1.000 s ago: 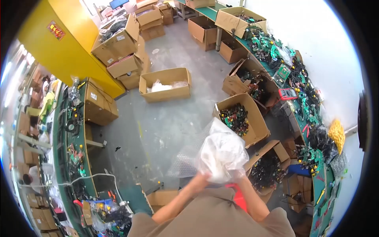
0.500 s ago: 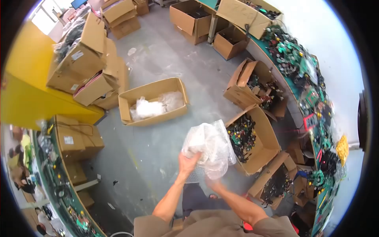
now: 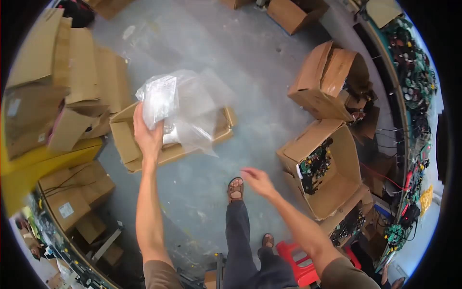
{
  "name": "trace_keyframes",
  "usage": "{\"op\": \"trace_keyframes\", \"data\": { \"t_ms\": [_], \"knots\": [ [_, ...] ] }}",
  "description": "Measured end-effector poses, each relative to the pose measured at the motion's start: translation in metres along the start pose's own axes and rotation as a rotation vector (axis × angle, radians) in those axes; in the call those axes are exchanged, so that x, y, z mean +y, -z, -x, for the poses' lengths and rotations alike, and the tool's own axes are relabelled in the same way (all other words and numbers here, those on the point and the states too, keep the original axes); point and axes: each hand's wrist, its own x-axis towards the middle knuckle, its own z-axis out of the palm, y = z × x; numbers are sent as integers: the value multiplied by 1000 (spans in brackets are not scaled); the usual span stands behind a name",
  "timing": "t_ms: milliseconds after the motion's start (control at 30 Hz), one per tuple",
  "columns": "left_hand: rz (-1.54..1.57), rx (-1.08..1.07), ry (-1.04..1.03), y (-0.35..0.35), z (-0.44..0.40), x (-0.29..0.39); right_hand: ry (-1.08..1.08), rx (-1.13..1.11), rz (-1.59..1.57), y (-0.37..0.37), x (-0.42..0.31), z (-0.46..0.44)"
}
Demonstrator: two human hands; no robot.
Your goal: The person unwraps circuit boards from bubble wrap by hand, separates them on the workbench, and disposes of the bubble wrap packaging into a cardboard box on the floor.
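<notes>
My left hand grips a bundle of clear plastic wrap by its left side. The wrap spreads above a low open cardboard box and hides much of its inside. A bit of white plastic shows in the box under the wrap. My right hand is apart from the wrap, over the floor near my sandalled foot, its fingers stretched out with nothing in them. Closest to it on the right stands a carton partly filled with small dark and green parts.
More open cartons stand at the right, beside a curved bench heaped with circuit boards and wires. Stacked cartons are on the left, near a yellow structure. A red plastic stool is by my legs.
The plastic wrap has moved from in front of me to the left, over the low box, in my left hand. My right hand has come away from it. The view has tilted down.
</notes>
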Motion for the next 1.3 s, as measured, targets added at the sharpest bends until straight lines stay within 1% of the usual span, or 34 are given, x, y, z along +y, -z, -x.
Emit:
{"op": "trace_keyframes", "data": {
  "t_ms": [33,67,100,133,167,233,267,300,333,400,433,500,533,567,600,633,667,700,733,767,800,833,867,900,933,967,1033,1067,1133,1167,1200,1233,1267,1300],
  "knots": [
    [-303,-81,1,-24,16,-29,-67,92,27,19,47,0],
    [-604,-162,-7,-47,34,-55,-220,146,88,39,91,10],
    [-817,-478,272,-72,56,-74,-249,210,206,58,122,31],
    [-691,-699,400,-88,80,-95,-398,206,273,77,150,58],
    [-549,-911,529,-103,104,-118,-439,253,393,92,193,95],
    [-239,-663,215,-139,168,-216,-597,283,437,113,240,181],
    [-152,-587,165,-139,170,-218,-647,295,468,119,258,227],
    [-63,-508,104,-138,162,-217,-783,362,240,119,262,267],
    [-48,-536,143,-132,148,-199,-907,446,-8,111,259,310],
    [-19,-590,223,-121,117,-158,-1026,474,153,88,249,381],
    [-99,-653,213,-120,113,-153,-1003,505,227,75,231,406],
    [-423,-719,141,-80,114,-150,-1167,549,-246,40,237,456],
    [-626,-716,70,-69,134,-170,-1038,542,-447,14,253,487],
    [-652,-698,81,-65,163,-214,-903,554,-632,9,267,509],
    [-561,-761,-90,-54,190,-217,-981,599,-525,7,241,506],
    [-353,-808,-26,-41,202,-136,-1065,631,-422,-7,205,510],
    [-323,-1034,375,-43,215,-87,-1018,621,-417,-27,213,537],
    [-160,-676,-403,-37,258,-77,-952,635,-417,-45,230,556],
    [-58,-1085,213,-24,254,17,-981,643,-603,-52,216,568],
    [-93,-1176,172,-23,283,39,-999,682,-804,-58,194,576],
    [-2,-1228,176,-26,319,45,-957,742,-830,-80,204,595],
    [-100,-1361,207,-19,335,91,-987,721,-742,-88,196,605],
    [-218,-1471,122,-5,339,163,-1028,728,-674,-93,180,617],
    [-161,-1558,129,-6,369,171,-1060,629,-598,-120,212,634],
    [-166,-1664,195,6,379,215,-961,769,-674,-134,198,648],
    [-176,-1735,92,12,395,243,-864,899,-727,-124,173,660],
    [-301,-1859,-157,32,428,311,-833,1033,-715,-112,140,703],
    [-301,-1887,-252,43,448,333,-771,1088,-736,-143,163,716],
    [-176,-1976,-662,63,483,383,-674,1134,-847,-171,206,743],
    [-273,-1999,-770,67,506,403,-657,1174,-878,-180,222,753],
    [-278,-1996,-824,76,531,435,-715,1208,-885,-190,237,760],
    [-452,-1902,-1034,85,544,478,-782,1229,-893,-194,242,757],
    [-617,-1773,-1232,90,563,508,-684,1349,-1006,-207,258,754],
    [-644,-1714,-1338,83,584,518,-613,1423,-1006,-228,287,736]
  ]
}}
